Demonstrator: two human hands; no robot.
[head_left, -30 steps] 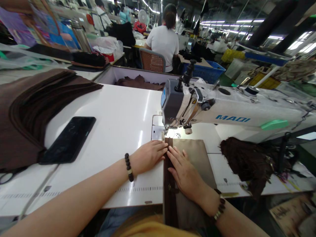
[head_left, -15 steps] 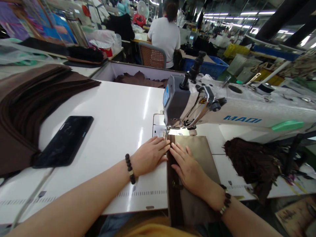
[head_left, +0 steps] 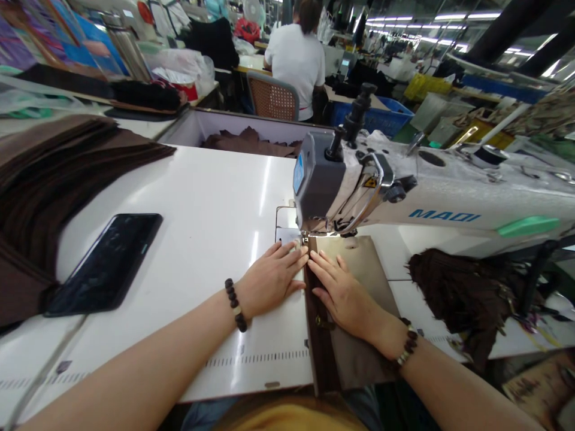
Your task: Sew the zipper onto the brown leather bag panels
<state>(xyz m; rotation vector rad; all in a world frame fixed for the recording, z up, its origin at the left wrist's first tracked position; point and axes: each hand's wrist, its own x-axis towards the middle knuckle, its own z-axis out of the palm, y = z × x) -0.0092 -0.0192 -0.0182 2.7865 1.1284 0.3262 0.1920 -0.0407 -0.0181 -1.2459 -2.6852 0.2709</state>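
Under the head of a sewing machine point(head_left: 359, 197) lies a brown fabric piece point(head_left: 359, 365) with a dark zipper strip point(head_left: 324, 353) along its left edge. A small metal zipper pull point(head_left: 322, 323) shows on the strip. My left hand point(head_left: 272, 278) lies flat on the white table, fingertips touching the strip's left edge just before the presser foot point(head_left: 305, 237). Flat on the fabric and strip rests my right hand point(head_left: 344, 293), its fingers stretched towards the needle area. Both hands have their fingers extended, and neither grips anything.
A phone point(head_left: 110, 263) lies on the table point(head_left: 211, 209) at left, beside stacked brown fabric point(head_left: 58, 173). Bunched dark brown pieces point(head_left: 453, 293) sit right of the machine. Behind the table, a person in a white shirt point(head_left: 296, 63) sits on a chair point(head_left: 272, 96).
The fabric has advanced away from me under the presser foot, its near end now closer to the table edge. My hands have stayed almost in place, and the view has shifted slightly.
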